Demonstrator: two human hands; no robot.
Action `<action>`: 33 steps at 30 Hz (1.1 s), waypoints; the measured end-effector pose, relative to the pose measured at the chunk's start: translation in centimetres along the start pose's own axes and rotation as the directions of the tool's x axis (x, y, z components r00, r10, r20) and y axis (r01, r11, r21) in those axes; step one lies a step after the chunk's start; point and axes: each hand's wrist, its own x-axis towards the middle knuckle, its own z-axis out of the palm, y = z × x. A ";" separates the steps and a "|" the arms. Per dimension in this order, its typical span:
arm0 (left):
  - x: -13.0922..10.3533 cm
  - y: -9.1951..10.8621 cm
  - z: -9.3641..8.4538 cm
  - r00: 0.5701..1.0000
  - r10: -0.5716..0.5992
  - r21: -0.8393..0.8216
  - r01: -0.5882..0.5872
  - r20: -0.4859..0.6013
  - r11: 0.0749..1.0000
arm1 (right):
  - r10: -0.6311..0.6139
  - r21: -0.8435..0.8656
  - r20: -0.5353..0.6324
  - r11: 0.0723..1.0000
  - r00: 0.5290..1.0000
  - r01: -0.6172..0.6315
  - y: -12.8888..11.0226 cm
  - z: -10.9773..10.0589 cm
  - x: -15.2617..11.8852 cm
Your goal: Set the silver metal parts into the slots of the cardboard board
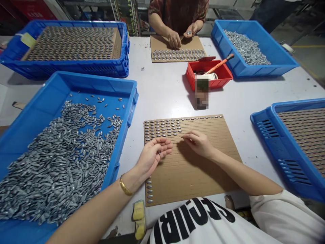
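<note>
My left hand is palm up over the left part of a brown cardboard sheet, its fingers loosely extended, with a small silvery metal piece visible by the thumb. To its right, my right hand has thumb and fingertips pinched together just above the sheet; whatever is between them is too small to make out. Rows of oval metal pieces lie on the sheet's upper left, one row runs along the top edge, and a column of them lines the lower left edge.
A blue bin of loose metal pieces stands left. Filled boards sit in blue crates at back left and right. Beyond are a red box, another blue bin and a person's hands over a second board.
</note>
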 end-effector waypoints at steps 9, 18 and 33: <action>0.0 -1.4 0.1 0.992 -0.128 0.016 0.128 -0.017 0.992 | -0.011 -0.187 0.080 0.982 0.997 0.026 2.3 1.3 0.8; 0.2 -1.4 0.0 0.991 -0.131 0.010 0.132 -0.032 0.991 | -0.016 -0.390 0.148 0.918 0.989 0.073 2.1 1.7 1.1; 0.3 -2.6 -0.1 0.994 -0.105 0.218 0.094 0.040 0.971 | -0.149 -0.343 0.139 0.920 0.979 0.189 0.1 2.2 2.6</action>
